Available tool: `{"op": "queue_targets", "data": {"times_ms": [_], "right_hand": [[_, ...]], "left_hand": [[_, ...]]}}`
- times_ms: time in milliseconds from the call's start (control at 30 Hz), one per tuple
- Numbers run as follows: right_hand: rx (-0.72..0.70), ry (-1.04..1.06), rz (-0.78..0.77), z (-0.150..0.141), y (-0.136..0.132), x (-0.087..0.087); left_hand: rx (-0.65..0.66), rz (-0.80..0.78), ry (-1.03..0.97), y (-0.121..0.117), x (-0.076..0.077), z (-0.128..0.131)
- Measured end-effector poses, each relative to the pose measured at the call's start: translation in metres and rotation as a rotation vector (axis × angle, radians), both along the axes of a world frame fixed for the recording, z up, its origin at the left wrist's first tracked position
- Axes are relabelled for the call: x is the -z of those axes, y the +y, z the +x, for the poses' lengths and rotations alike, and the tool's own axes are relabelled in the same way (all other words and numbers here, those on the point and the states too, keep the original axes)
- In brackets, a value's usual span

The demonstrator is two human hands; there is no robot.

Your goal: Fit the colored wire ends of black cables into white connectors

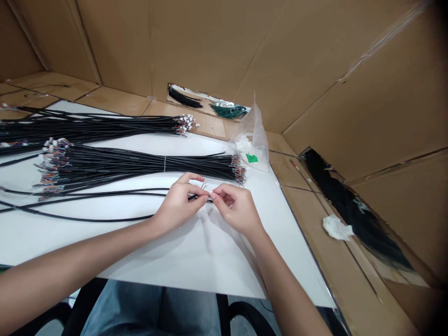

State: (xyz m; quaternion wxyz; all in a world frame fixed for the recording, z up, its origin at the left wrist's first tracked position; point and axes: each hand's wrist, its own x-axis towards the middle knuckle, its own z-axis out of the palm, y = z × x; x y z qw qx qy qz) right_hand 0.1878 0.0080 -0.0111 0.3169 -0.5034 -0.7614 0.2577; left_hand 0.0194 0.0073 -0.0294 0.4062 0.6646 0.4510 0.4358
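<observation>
Close in front of me over the white table [150,252], my left hand [182,198] is closed in a pinch on the end of a black cable [115,219]. Thin loose wires [204,185] fan out just past its fingertips. My right hand [238,207] meets it there, thumb and forefinger pinched on a small white piece [210,192], perhaps a connector, mostly covered by the fingers. Further cables run leftward from beneath my left hand. Behind the hands lies a tied bundle of black cables [140,161] with coloured wire ends on the right and white connectors on the left.
A second cable bundle [105,127] lies farther back. At the back right stands a clear plastic bag [257,135] of white pieces with a green label [251,158]. Cardboard walls [217,46] enclose the table. Crumpled white tissue [336,227] rests on the right-hand cardboard ledge.
</observation>
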Motion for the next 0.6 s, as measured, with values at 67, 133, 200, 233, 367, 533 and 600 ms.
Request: {"op": "queue_targets", "data": {"times_ms": [67,133,200,233,367,533,600], "right_hand": [[-0.006,0.108,-0.119,0.000,0.001,-0.002],[-0.014,0.199,-0.228,-0.001,0.001,-0.002],[-0.014,0.237,-0.277,-0.002,0.001,0.000],[-0.005,0.234,-0.270,-0.003,0.001,0.002],[0.035,0.132,-0.144,-0.005,0.000,0.010],[0.036,0.015,-0.015,-0.006,0.000,0.014],[0.041,-0.027,0.035,-0.006,-0.001,0.013]], "left_hand": [[-0.005,0.043,0.031,0.000,0.000,0.000],[-0.015,0.066,0.042,0.000,0.000,0.000],[-0.032,0.055,0.043,-0.001,0.000,0.000],[-0.041,0.037,0.043,-0.001,0.001,0.001],[-0.064,-0.044,0.015,0.000,0.003,0.001],[-0.022,-0.138,-0.118,0.002,0.005,0.001],[-0.001,-0.175,-0.149,0.002,0.004,0.000]]}}
